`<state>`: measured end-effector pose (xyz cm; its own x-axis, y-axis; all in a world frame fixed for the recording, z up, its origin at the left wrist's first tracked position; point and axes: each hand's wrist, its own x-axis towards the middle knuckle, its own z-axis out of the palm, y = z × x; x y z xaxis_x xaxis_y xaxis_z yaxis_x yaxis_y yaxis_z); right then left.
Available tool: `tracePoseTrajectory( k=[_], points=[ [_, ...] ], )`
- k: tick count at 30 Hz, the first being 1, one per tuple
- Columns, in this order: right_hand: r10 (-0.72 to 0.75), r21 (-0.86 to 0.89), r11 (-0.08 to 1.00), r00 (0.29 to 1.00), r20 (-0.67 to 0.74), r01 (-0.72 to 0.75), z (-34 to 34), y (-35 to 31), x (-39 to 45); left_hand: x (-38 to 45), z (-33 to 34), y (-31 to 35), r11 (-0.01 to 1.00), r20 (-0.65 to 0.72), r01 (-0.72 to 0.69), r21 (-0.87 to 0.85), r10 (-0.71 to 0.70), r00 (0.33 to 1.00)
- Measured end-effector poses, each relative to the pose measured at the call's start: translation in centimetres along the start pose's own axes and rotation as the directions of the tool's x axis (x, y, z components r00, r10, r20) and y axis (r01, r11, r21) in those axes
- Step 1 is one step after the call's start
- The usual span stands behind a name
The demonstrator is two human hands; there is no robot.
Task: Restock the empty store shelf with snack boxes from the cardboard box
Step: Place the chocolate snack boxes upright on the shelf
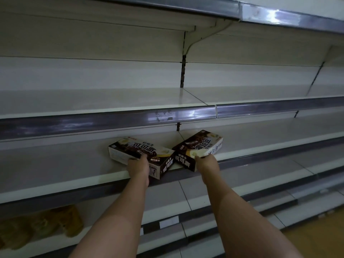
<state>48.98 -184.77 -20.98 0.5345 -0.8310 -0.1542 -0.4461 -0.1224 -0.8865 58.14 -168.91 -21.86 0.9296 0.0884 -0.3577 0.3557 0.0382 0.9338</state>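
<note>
The left hand [138, 165] is gripping a dark-and-cream cardboard snack box [140, 155], and the right hand [205, 161] is gripping a matching second snack box [200, 148]. Both are lying flat on the cream metal shelf [55, 164], long axes splayed apart away from the person, near corners almost meeting between the hands. Fingers are mostly hidden; the cardboard supply box is out of frame.

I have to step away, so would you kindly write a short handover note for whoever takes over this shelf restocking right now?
Left hand grips the left snack box; right hand grips the right snack box.
Both boxes are at the front of the middle shelf, angled, near corners close together.
Done: two boxes brought to the shelf.
Left: straighten them, let go, fetch more. The cardboard box is out of view.
</note>
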Motion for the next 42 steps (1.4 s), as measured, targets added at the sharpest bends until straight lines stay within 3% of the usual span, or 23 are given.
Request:
tracePoseTrajectory(
  k=[3,8,13,15,20,26,34,37,42],
  points=[
    [-0.061,-0.03,0.998,0.998,-0.033,0.06,-0.3,0.2,-1.9,-0.8,-0.6,0.0,0.994,0.003,-0.067,0.091,0.067,0.998],
    [0.003,-0.011,1.0,0.996,-0.089,-0.004,-1.7,2.2,-5.2,-2.4,-2.5,-0.6,0.946,0.003,-0.203,0.252,0.209,0.978],
    [0.022,-0.187,0.981,0.984,-0.175,-0.055,-4.3,5.4,-7.5,-5.3,-2.9,-2.2,0.762,0.189,-0.511,0.398,0.477,0.858],
    [0.069,-0.182,0.977,0.974,-0.218,-0.11,-5.8,7.0,-8.3,-6.7,-2.2,-2.9,0.729,0.256,-0.556,0.399,0.493,0.831],
    [0.218,-0.112,0.957,0.921,-0.323,-0.266,-10.8,11.9,-11.3,-11.4,1.0,-6.6,0.704,0.548,-0.549,0.451,0.267,0.793],
    [0.351,-0.078,0.901,0.822,-0.447,-0.427,-17.8,18.7,-16.4,-19.9,4.7,-12.2,0.63,0.829,-0.651,0.423,0.022,0.559],
    [0.474,-0.053,0.758,0.605,-0.64,-0.65,-30.2,26.3,-26.2,-35.0,8.0,-19.7,0.542,0.945,-0.777,0.32,-0.126,0.302],
    [0.498,-0.047,0.717,0.559,-0.663,-0.695,-35.2,29.4,-30.4,-41.4,8.5,-22.3,0.522,0.966,-0.813,0.258,-0.159,0.204],
    [0.531,-0.08,0.66,0.538,-0.655,-0.747,-42.1,33.9,-35.4,-49.9,8.8,-26.0,0.564,0.95,-0.78,0.271,-0.285,0.124]
  ],
)
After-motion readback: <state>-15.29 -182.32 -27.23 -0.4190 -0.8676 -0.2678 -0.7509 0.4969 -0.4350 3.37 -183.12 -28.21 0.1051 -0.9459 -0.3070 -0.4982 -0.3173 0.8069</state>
